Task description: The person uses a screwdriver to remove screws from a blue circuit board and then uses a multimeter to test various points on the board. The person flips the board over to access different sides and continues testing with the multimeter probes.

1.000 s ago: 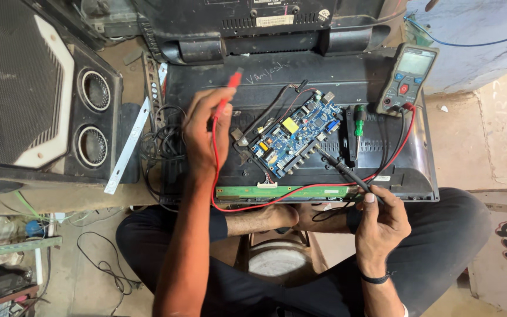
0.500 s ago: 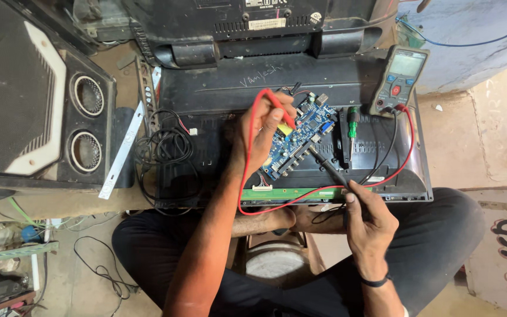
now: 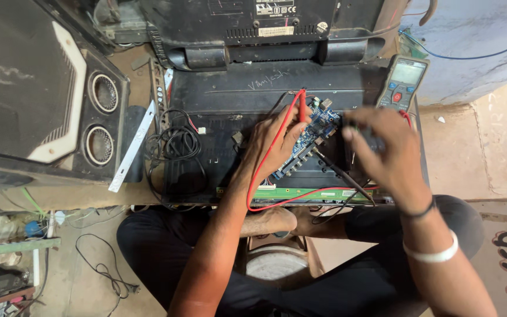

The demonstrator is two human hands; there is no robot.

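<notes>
Circuit board point(image 3: 306, 144), blue, lies in the opened back of a dark panel point(image 3: 236, 94); the left hand point(image 3: 274, 141) pinches a red probe point(image 3: 302, 105) onto it, the right hand point(image 3: 382, 149) hovers loosely curled beside a meter point(image 3: 405, 82).

Red probe point(image 3: 302, 105): slim, upright, tip down on board, pinched in left hand point(image 3: 277, 138). Red lead looping down past wrist, then running right along lower edge of panel.

Board point(image 3: 307, 141): blue, rectangular, set diagonally on open black back panel, studded with small components and a row of connectors on lower-left edge; partly covered by left hand.

Black probe point(image 3: 338, 170): lying loose, slanted from board's lower right toward panel edge, black lead trailing off beneath.

Meter point(image 3: 405, 82): grey-green handheld, pale screen, red dial button, propped tilted at upper right corner of panel, just above right hand point(image 3: 382, 152). Right hand blurred, fingers curled over panel right of board.
</notes>
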